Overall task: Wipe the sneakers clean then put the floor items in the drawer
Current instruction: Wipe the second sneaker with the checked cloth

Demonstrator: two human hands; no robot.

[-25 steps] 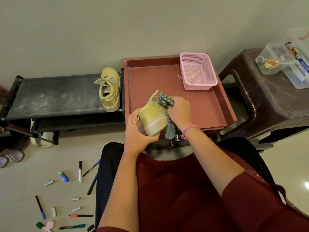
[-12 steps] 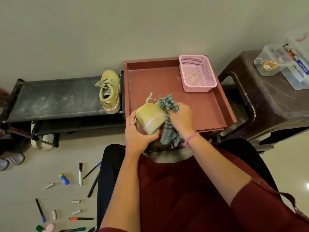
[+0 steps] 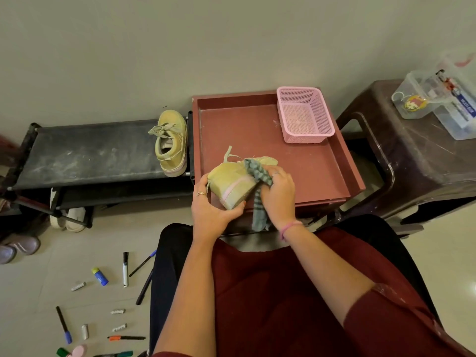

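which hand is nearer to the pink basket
Right. The right hand, gripping the cloth against the sneaker, sits below the pink basket. The left hand holds the sneaker's heel, further left and lower.

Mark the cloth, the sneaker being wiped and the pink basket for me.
cloth [image 3: 258,171], head view, bunched part above the fingers.
held sneaker [image 3: 229,184], head view, its yellow side wall.
pink basket [image 3: 298,92], head view, its far rim.

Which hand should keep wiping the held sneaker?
Right hand: it already grips the grey checked cloth against the yellow-green canvas sneaker. Left hand is busy steadying its heel.
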